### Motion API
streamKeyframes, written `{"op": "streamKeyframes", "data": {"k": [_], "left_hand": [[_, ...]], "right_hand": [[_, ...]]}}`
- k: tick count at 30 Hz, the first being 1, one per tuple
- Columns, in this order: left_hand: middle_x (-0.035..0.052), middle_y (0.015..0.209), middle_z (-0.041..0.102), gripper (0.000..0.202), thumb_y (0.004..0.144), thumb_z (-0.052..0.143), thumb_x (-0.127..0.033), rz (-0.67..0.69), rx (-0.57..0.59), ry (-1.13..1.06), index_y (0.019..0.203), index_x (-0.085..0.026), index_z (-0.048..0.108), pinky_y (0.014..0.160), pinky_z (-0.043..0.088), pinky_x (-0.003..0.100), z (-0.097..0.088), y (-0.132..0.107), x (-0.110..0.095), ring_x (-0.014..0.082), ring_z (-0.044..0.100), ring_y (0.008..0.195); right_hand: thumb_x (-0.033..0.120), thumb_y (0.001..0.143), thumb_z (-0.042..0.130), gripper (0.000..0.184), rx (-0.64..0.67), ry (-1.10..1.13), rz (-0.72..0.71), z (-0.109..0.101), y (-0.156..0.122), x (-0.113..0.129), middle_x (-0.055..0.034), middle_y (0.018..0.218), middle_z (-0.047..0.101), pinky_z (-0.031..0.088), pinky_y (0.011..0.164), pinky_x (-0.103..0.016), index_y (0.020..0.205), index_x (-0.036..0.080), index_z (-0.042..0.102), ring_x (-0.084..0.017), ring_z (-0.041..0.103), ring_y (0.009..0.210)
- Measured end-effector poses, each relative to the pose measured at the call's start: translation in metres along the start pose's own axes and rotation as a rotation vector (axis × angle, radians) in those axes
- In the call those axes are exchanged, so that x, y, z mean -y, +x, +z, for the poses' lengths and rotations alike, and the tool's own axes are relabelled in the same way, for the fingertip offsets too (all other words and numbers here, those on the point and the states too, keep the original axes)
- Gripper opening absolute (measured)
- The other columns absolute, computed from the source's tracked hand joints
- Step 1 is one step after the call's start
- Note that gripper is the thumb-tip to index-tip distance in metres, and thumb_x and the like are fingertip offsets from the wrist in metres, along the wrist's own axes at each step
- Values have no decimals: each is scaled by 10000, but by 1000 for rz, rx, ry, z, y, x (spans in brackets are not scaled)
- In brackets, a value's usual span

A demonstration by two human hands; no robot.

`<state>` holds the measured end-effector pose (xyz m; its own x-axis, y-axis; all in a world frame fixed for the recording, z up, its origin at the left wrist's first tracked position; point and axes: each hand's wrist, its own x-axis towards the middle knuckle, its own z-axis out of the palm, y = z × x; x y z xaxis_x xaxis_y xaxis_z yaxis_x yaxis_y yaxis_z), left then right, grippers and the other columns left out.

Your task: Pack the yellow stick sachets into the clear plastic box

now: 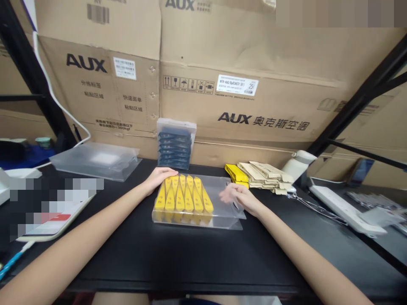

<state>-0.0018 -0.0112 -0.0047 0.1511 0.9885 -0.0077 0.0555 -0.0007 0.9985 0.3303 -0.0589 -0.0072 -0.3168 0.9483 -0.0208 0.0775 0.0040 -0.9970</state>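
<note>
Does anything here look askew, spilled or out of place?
The yellow packets in the clear box lie fanned, tops converging rather than parallel. The brown packet pile behind the right hand is splayed unevenly. Nothing looks spilled or damaged.

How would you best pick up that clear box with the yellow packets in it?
Probably by its two short ends, one hand from each side, kept level. The clear box lies flat and wide on the table, and its right end looks open, so tipping could spill the yellow packets.
</note>
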Motion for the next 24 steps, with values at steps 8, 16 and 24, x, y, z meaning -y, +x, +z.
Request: {"op": "streamKeyframes", "data": {"k": [8, 16, 24], "left_hand": [[66, 885, 745, 376, 632, 767, -488, 7, 35, -23, 835, -172, 749, 817, 486, 327, -2, 1, 4, 246, 671, 884], [74, 882, 735, 590, 683, 677, -621, 5, 75, -123, 1049, -158, 687, 811, 488, 346, -3, -1, 1, 247, 678, 861], [80, 992, 727, 524, 649, 749, -537, 29, 115, -54, 1014, -166, 690, 878, 471, 352, -3, -6, -4, 265, 651, 986]], "right_hand": [[221, 784, 500, 113, -340, -738, -352, -38, -4, -2, -46, 703, 677, 531, 655, -344, 715, 193, 585, -182, 645, 633], [380, 863, 547, 472, -442, -1452, -623, -60, 3, -11, -158, 1306, 587, 326, 991, -562, 1293, 189, 510, -369, 442, 1274], [342, 874, 502, 484, -407, -1396, -579, -59, 9, -21, -177, 1248, 610, 308, 1022, -560, 1324, 166, 467, -340, 482, 1256]]}}
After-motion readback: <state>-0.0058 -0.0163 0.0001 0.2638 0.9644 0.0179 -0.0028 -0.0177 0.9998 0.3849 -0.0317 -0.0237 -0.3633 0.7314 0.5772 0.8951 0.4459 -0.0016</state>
